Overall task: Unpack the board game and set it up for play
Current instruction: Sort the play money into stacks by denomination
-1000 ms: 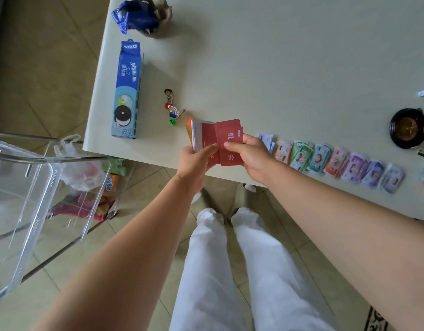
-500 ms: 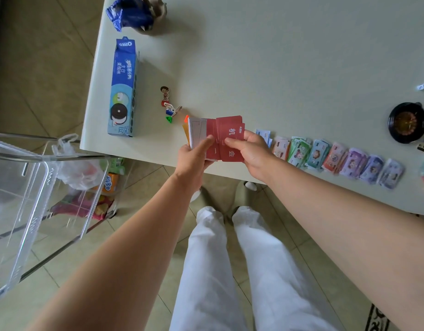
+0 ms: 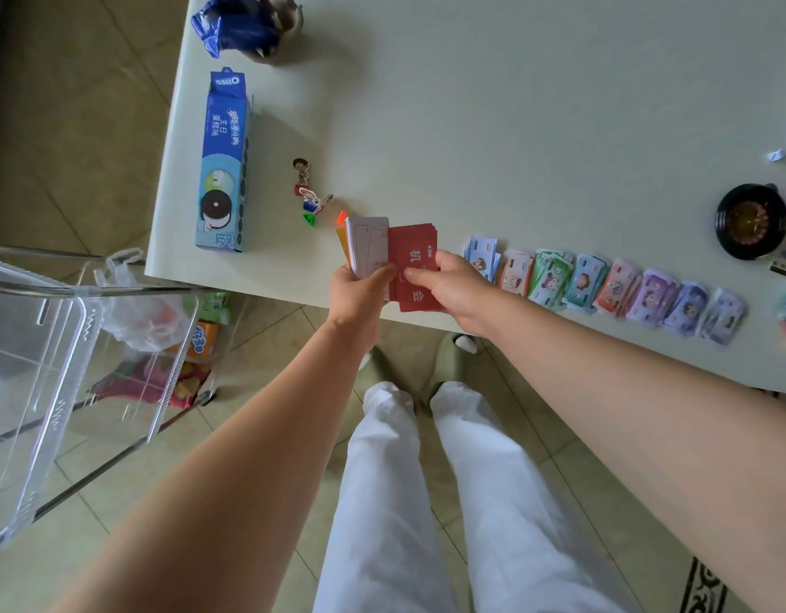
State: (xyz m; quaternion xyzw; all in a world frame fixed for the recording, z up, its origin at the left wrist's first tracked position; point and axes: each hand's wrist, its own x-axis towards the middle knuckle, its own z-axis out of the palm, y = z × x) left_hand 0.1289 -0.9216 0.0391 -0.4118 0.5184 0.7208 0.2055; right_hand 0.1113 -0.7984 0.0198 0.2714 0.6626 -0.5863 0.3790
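At the table's near edge my left hand (image 3: 360,298) grips a stack of cards (image 3: 367,245), white faces up with orange ones underneath. My right hand (image 3: 455,289) pinches a bundle of red cards (image 3: 412,252) beside that stack. Several small piles of play money (image 3: 603,285) lie in a row along the near edge, to the right of my hands. Little character pawns on coloured stands (image 3: 309,192) stand left of the cards. A black round spinner (image 3: 751,221) sits at the far right.
The pale table (image 3: 515,104) carries a blue biscuit box (image 3: 223,161) near its left edge and a crumpled blue wrapper (image 3: 241,24) at the back left. A clear plastic cart (image 3: 41,373) holding snack bags stands on the floor to the left. My white-trousered legs are below.
Both hands have stayed over the table's near edge, working the cards. The red bundle has slid a little to the right, off the white-faced stack.
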